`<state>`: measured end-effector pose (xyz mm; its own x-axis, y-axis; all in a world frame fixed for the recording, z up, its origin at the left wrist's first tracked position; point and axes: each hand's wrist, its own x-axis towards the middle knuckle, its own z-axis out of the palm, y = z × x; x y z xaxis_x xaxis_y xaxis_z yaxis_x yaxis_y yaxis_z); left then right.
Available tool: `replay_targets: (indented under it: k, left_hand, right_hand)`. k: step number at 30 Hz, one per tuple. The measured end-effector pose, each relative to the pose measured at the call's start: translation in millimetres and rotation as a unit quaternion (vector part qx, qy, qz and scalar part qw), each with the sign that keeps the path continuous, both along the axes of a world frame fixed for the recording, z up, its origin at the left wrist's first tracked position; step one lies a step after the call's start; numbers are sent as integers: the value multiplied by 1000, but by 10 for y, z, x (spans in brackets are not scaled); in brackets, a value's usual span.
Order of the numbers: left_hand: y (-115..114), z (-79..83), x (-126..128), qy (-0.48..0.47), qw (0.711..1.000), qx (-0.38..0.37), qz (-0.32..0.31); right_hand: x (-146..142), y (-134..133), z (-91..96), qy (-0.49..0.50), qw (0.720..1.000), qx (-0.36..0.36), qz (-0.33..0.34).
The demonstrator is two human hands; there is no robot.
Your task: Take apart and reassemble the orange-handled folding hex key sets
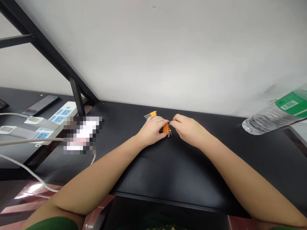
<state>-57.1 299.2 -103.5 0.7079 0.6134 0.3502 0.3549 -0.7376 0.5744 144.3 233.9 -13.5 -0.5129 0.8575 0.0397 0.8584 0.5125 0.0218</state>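
My left hand (153,130) is closed around a small orange holder with metal rods (165,128), whose short metal ends stick out on the right. One thin metal piece points down below the holder's right edge. Beside it, my right hand (183,127) has its fingers pinched together close to those metal ends. Whatever the right fingertips grip is too small or hidden to make out. Just behind my left hand lies a second orange piece with thin metal rods (153,113), the rods pointing left and partly covered by the fingers.
On the left lie a blurred-out phone-like object (83,132), a white power strip (63,113) with plugs and cables, and a dark phone (42,104). A clear bottle with a green label (266,119) lies at right. Black frame bars (52,57) rise at left; a white wall stands behind.
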Motion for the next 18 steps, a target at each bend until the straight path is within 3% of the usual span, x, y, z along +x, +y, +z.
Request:
replay_targets:
  k: [6, 10, 13, 18]
  left_hand:
    - [-45, 10, 5, -37, 999, 10, -14]
    - [-77, 25, 19, -69, 997, 6, -37]
    - [-71, 7, 19, -125, 991, 5, -41]
    - [-44, -37, 10, -163, 985, 20, -57]
  right_hand:
    - [-25, 1, -10, 125, 990, -62, -16]
    - [-15, 47, -30, 252, 963, -90, -15]
    - [69, 130, -78, 375, 915, -127, -77]
    - [193, 208, -230, 503, 788, -306, -177]
